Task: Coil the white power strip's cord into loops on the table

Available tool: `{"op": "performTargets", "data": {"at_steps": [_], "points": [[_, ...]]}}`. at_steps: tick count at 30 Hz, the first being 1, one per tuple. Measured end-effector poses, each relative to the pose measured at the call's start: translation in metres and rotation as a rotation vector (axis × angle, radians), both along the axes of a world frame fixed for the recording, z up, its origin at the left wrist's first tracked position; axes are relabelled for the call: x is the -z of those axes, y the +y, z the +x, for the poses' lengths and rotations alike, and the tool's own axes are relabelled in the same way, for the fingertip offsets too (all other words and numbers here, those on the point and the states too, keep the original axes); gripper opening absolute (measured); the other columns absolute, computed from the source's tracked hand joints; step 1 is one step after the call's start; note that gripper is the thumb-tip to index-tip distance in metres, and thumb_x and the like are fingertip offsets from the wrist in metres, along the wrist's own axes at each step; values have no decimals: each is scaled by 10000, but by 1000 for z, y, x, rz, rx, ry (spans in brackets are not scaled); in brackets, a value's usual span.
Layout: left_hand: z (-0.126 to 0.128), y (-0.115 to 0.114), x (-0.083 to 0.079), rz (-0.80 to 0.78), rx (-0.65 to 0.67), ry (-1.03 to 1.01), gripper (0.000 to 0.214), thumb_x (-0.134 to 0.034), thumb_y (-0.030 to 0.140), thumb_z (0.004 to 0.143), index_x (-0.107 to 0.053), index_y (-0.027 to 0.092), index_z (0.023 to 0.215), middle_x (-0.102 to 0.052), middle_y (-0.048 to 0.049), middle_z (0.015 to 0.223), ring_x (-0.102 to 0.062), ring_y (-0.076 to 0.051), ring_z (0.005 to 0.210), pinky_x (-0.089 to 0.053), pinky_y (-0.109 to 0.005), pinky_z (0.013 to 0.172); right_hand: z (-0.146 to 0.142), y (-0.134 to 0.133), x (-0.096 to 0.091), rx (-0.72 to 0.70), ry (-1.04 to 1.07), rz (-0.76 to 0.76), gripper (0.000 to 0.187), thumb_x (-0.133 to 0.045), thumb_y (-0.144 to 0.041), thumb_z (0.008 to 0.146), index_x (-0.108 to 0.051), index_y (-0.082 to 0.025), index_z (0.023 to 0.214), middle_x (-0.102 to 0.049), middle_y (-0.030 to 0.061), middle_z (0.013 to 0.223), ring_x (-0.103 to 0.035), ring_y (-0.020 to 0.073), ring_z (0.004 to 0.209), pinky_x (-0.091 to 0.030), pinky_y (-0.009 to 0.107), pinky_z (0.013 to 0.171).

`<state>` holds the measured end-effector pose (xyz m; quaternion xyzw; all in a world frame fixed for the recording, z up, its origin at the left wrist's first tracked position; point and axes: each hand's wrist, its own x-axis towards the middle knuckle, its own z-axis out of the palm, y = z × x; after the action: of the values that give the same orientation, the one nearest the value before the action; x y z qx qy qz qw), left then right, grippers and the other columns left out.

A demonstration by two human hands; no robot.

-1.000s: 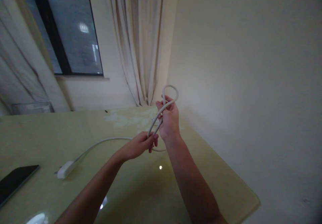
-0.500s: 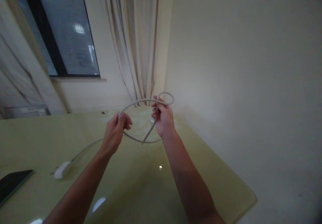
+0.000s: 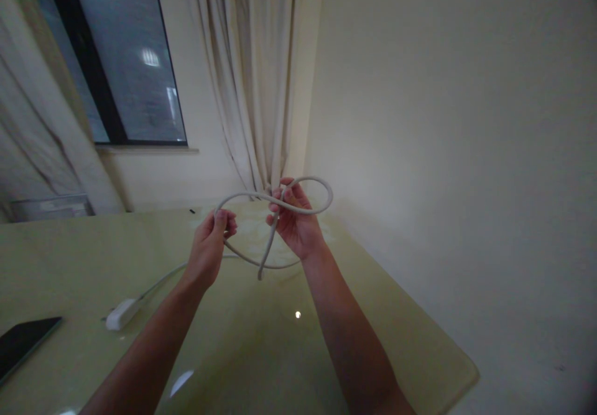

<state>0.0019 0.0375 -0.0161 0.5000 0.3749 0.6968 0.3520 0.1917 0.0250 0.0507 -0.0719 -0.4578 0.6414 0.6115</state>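
A pale charging cable (image 3: 245, 195) is held up above the table between both hands, bent into loops. My left hand (image 3: 209, 241) is closed on the cable at the left side of the large loop. With fingers curled around the crossing of a smaller loop, my right hand (image 3: 298, 222) grips the cable further right. The cable's short end hangs below the right hand. Another stretch runs behind my left wrist to a white power adapter (image 3: 122, 314), which lies on the table at the left.
The glossy yellow-green table (image 3: 261, 353) reflects light and ends at a rounded corner on the right. A dark flat device (image 3: 28, 340) lies at the left edge. Behind stand curtains (image 3: 252, 79), a window (image 3: 125, 60) and a bare wall (image 3: 443, 153).
The loop at my right hand has grown wider, and that hand's fingers have shifted left along the cable. The hanging end sits slightly lower. My left hand has barely moved.
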Motion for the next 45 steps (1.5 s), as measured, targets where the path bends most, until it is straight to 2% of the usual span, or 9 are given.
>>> {"op": "performTargets", "data": {"at_steps": [4,7,12,17,22,28,34,38,45], "points": [[-1,-8,-8,149,-259,327,421,-600,522,1004,-642,195,1265,-712,-113,1169,-673,-236,1040,-545,-406,936,-6,2,2,206,-133,108,332,-885,-438,812,-723,-247,1030,-717,-33,852,-725,129,722,-661,292,723],[4,-28,-24,404,-382,564,467,-647,322,981,-566,193,1423,-659,-154,1353,-632,-285,1249,-498,-482,1091,-14,-3,3,378,-259,172,265,-859,-411,842,-742,-230,994,-732,-14,827,-748,149,737,-612,238,610],[13,-52,-37,683,-309,902,496,-705,221,945,-592,222,1428,-663,-146,1389,-615,-308,1314,-483,-491,1129,-23,-13,6,727,-434,326,190,-755,-405,947,-749,-229,1018,-752,23,869,-737,163,753,-562,228,545],[10,-49,-31,646,-264,767,289,-594,339,1039,-713,203,1264,-738,-135,1264,-679,-290,1218,-515,-431,1081,-21,-18,8,993,-530,522,146,-638,-295,1029,-755,-245,1100,-746,54,1055,-715,159,875,-599,271,727],[9,-52,-39,392,-192,439,471,-504,583,1058,-785,204,1032,-792,-99,984,-749,-263,965,-558,-369,925,-22,-20,10,991,-555,491,162,-619,-328,1050,-768,-301,1107,-695,62,1069,-660,189,947,-582,323,871],[3,-44,-50,181,8,-35,591,-645,752,919,-745,171,953,-742,-65,757,-706,-188,669,-584,-306,685,-22,-18,12,935,-615,561,257,-578,-357,1077,-766,-338,1250,-680,81,1119,-635,225,1058,-540,378,1018],[-4,-41,-55,-117,196,-326,508,-727,680,903,-664,177,926,-564,58,630,-318,-30,373,-386,-189,413,-28,-25,10,804,-871,758,378,-528,-413,1104,-729,-294,1401,-654,85,1062,-628,216,1004,-526,354,976],[2,-42,-54,-191,174,-364,406,-724,584,931,-599,199,891,-487,76,590,-328,-48,403,-293,-161,388,-40,-29,13,608,-923,820,355,-534,-354,1104,-733,-268,1385,-675,75,1087,-645,197,1030,-515,326,993],[7,-40,-41,-112,8,-145,417,-683,623,925,-625,217,1002,-647,7,769,-592,-136,623,-496,-230,553,-39,-25,14,580,-830,666,211,-674,-415,1030,-785,-267,1131,-733,36,975,-671,166,852,-539,297,842]]}}
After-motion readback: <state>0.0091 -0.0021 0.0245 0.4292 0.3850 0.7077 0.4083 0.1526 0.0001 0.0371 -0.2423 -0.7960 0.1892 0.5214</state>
